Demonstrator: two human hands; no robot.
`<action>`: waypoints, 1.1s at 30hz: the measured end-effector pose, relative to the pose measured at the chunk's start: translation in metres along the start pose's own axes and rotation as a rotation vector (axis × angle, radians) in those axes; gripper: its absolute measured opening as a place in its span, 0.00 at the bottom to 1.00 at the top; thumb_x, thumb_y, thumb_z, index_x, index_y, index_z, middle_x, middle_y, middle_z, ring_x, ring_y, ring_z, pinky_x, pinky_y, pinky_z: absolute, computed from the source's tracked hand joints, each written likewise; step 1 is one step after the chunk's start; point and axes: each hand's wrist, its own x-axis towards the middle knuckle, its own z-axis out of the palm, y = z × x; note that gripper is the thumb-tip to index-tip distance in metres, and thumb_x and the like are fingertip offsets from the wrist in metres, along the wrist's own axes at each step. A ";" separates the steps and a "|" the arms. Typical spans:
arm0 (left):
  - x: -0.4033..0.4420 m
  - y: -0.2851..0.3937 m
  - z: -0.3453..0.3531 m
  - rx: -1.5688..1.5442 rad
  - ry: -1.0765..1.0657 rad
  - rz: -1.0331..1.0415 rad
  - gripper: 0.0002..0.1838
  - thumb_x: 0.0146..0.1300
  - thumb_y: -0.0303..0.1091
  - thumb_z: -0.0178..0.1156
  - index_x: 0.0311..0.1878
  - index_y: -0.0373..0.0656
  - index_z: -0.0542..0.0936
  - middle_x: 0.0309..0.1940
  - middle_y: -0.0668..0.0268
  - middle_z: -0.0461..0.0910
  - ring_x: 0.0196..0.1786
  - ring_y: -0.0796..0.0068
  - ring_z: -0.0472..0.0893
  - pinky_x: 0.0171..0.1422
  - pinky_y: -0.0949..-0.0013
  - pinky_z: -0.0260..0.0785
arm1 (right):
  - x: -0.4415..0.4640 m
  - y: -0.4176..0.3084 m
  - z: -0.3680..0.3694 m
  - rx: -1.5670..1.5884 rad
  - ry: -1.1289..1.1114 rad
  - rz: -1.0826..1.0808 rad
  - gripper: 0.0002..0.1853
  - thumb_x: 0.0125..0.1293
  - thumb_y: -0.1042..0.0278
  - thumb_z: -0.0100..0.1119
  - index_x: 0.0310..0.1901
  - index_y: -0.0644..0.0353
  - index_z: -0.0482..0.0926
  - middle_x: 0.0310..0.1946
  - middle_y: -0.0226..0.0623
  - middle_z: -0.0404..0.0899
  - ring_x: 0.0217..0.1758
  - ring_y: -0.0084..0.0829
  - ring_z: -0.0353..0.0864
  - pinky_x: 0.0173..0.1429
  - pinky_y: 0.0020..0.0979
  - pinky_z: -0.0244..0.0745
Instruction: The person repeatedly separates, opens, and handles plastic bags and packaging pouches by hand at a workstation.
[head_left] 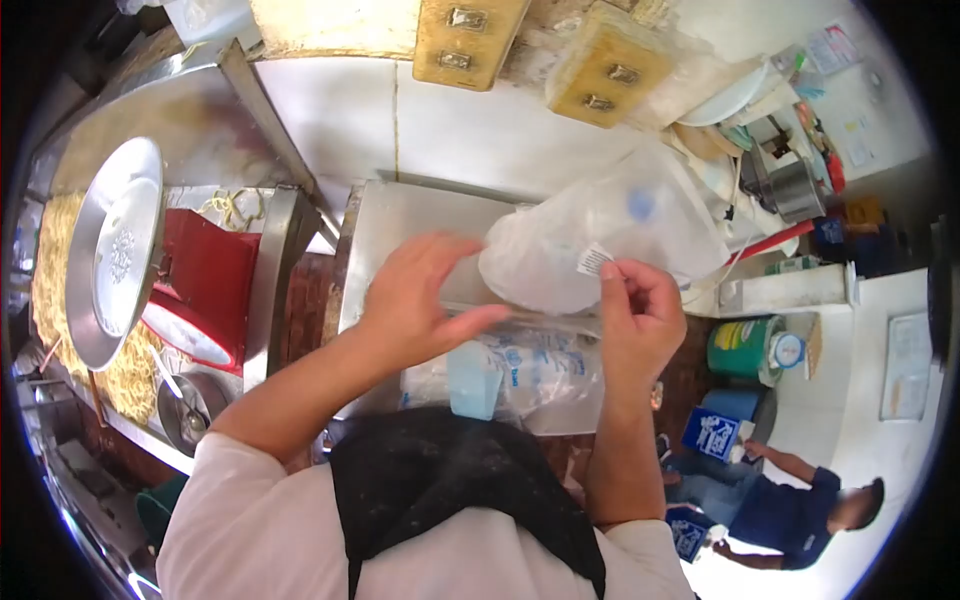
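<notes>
My left hand (420, 300) is open, thumb and fingers spread, beside the left end of a puffed-out, see-through plastic bag (560, 245). Nothing is in its grasp. The bag looks whitish and cloudy, with a blue spot toward its right end; what it contains is unclear. My right hand (643, 312) pinches a small white label (594, 260) with dark printed lines, in front of the bag. Whether the label is stuck to the bag cannot be made out. Below both hands lie clear plastic packs with blue print (545, 365) and a light-blue piece (475, 380).
To the left stands a red scale (205, 285) with a round metal pan (118, 250), beside a heap of noodles (60, 290) and a metal bowl (190, 412). Switch plates (470, 40) are on the wall ahead. At right are a green tin (742, 350) and a person (780, 515) carrying blue boxes.
</notes>
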 end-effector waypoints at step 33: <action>-0.020 0.014 0.053 -0.236 -0.441 0.485 0.19 0.59 0.41 0.69 0.52 0.46 0.84 0.59 0.58 0.79 0.63 0.57 0.75 0.68 0.56 0.64 | -0.052 0.082 -0.071 0.004 -0.090 0.312 0.04 0.66 0.73 0.67 0.39 0.63 0.83 0.33 0.27 0.81 0.33 0.16 0.74 0.37 0.20 0.71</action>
